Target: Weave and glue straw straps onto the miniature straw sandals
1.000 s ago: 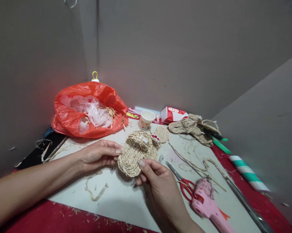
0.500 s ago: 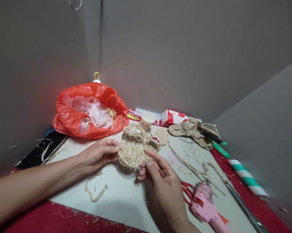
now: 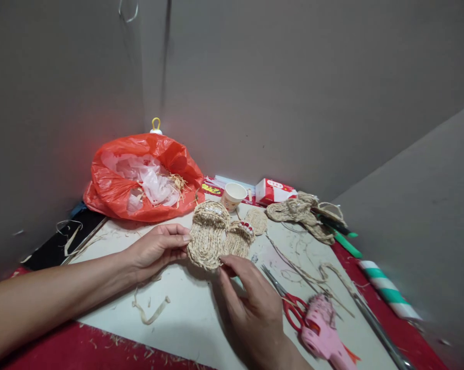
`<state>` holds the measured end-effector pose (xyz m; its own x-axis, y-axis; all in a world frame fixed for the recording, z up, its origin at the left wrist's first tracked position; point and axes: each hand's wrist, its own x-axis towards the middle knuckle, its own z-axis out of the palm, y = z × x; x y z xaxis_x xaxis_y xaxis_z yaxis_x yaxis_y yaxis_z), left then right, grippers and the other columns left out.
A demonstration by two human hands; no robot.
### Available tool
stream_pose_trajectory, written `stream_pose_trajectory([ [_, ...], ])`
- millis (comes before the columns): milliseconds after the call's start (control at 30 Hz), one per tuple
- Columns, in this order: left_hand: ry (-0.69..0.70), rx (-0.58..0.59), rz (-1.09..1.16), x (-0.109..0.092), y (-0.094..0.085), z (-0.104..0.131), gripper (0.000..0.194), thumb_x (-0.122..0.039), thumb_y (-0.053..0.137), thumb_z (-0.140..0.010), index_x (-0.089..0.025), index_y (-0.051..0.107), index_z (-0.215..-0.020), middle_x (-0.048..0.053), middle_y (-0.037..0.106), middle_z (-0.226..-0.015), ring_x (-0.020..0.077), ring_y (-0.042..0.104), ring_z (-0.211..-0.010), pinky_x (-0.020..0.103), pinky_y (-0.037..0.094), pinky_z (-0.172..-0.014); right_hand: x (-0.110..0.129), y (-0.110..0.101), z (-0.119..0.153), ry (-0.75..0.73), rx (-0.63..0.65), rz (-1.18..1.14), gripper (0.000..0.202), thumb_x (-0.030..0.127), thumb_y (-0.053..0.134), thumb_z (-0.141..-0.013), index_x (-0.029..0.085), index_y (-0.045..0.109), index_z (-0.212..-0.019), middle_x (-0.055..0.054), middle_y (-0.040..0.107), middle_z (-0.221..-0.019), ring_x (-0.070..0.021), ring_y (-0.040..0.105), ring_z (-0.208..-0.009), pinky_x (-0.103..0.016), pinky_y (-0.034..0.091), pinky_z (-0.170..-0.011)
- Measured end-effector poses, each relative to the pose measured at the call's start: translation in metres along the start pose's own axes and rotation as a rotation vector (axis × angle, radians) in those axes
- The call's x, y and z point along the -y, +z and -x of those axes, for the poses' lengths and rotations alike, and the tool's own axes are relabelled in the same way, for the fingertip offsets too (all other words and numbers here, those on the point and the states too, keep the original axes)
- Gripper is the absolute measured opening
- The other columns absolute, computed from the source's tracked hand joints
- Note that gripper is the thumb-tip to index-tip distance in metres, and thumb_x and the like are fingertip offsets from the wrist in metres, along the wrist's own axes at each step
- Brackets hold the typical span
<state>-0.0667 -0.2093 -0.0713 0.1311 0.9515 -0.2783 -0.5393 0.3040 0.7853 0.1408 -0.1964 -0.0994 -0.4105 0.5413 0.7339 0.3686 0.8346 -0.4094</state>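
Note:
A small woven straw slipper [image 3: 206,237] with clear beads on its strap is held above the white board. My left hand [image 3: 158,249] pinches its left edge between thumb and fingers. With thumb and index finger, my right hand [image 3: 251,300] grips its lower right edge. Just behind and to the right is a second woven slipper [image 3: 237,240] with red and clear beads; its lower part is partly hidden by my right hand. A round woven piece [image 3: 256,221] lies beyond it.
Red scissors [image 3: 293,311] and a pink glue gun [image 3: 324,336] lie to the right. Behind are a red plastic bag [image 3: 112,203], a paper cup [image 3: 234,195] and a red-white box [image 3: 274,192]. Braided straw pieces [image 3: 299,208] and loose cord [image 3: 334,270] sit on the right.
My right hand has shifted slightly left, its fingers now closed on the slipper's lower right edge. More of the second slipper and the scissors shows. The view has moved slightly.

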Motion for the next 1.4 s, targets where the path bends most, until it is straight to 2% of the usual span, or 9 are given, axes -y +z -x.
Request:
stream_pose_trajectory([
  [133, 0.046, -0.024, -0.024, 0.001, 0.002, 0.002, 0.014, -0.017, 0.076, -0.068, -0.013, 0.064, -0.074, -0.001, 0.061, -0.069, 0.0080, 0.053, -0.062, 0.022, 0.040, -0.066, 0.000, -0.008, 0.000, -0.114, 0.006, 0.040, 0.035, -0.003, 0.055, -0.083, 0.015, 0.058, -0.113, -0.011, 0.064, -0.096, -0.0199, 0.060, -0.089, -0.033, 0.052, -0.076],
  [333, 0.073, -0.040, -0.051, 0.002, 0.004, 0.004, 0.020, -0.022, 0.079, -0.065, -0.013, 0.066, -0.077, 0.000, 0.062, -0.071, 0.0089, 0.052, -0.062, 0.024, 0.039, -0.066, -0.002, -0.013, 0.000, -0.153, 0.033, -0.005, 0.040, -0.007, 0.055, -0.080, 0.015, 0.060, -0.114, -0.013, 0.062, -0.096, -0.0207, 0.060, -0.087, -0.034, 0.053, -0.071],
  [533, 0.100, -0.083, -0.106, 0.002, 0.008, 0.008, 0.021, -0.025, 0.078, -0.066, -0.014, 0.064, -0.076, 0.000, 0.062, -0.070, 0.0106, 0.054, -0.063, 0.026, 0.039, -0.067, 0.005, -0.015, -0.004, -0.071, 0.025, -0.066, 0.048, -0.003, 0.057, -0.079, 0.025, 0.057, -0.117, -0.008, 0.063, -0.094, -0.0214, 0.061, -0.085, -0.036, 0.053, -0.070],
  [767, 0.108, -0.036, -0.133, 0.005, 0.009, 0.010, 0.019, -0.024, 0.076, -0.068, -0.014, 0.064, -0.077, 0.001, 0.063, -0.070, 0.0117, 0.055, -0.064, 0.027, 0.040, -0.068, 0.004, -0.012, -0.005, -0.023, 0.059, -0.185, 0.044, -0.004, 0.055, -0.080, 0.025, 0.058, -0.113, -0.006, 0.062, -0.094, -0.0183, 0.059, -0.088, -0.031, 0.051, -0.074],
  [1033, 0.057, -0.035, -0.083, 0.002, 0.011, 0.009, 0.021, -0.024, 0.077, -0.064, -0.013, 0.064, -0.076, 0.002, 0.063, -0.068, 0.0127, 0.056, -0.063, 0.029, 0.041, -0.068, -0.003, -0.003, 0.001, 0.234, 0.036, -0.360, 0.028, 0.003, 0.058, -0.083, 0.025, 0.063, -0.100, -0.006, 0.058, -0.095, -0.0193, 0.058, -0.091, -0.034, 0.049, -0.077],
  [1400, 0.034, -0.077, -0.027, 0.001, 0.014, 0.012, 0.020, -0.021, 0.078, -0.062, -0.014, 0.063, -0.073, 0.001, 0.063, -0.068, 0.0122, 0.057, -0.063, 0.029, 0.043, -0.069, 0.002, -0.003, 0.001, 0.247, 0.033, -0.292, 0.027, 0.005, 0.060, -0.083, 0.025, 0.065, -0.100, -0.006, 0.057, -0.096, -0.0187, 0.057, -0.090, -0.033, 0.048, -0.076],
])
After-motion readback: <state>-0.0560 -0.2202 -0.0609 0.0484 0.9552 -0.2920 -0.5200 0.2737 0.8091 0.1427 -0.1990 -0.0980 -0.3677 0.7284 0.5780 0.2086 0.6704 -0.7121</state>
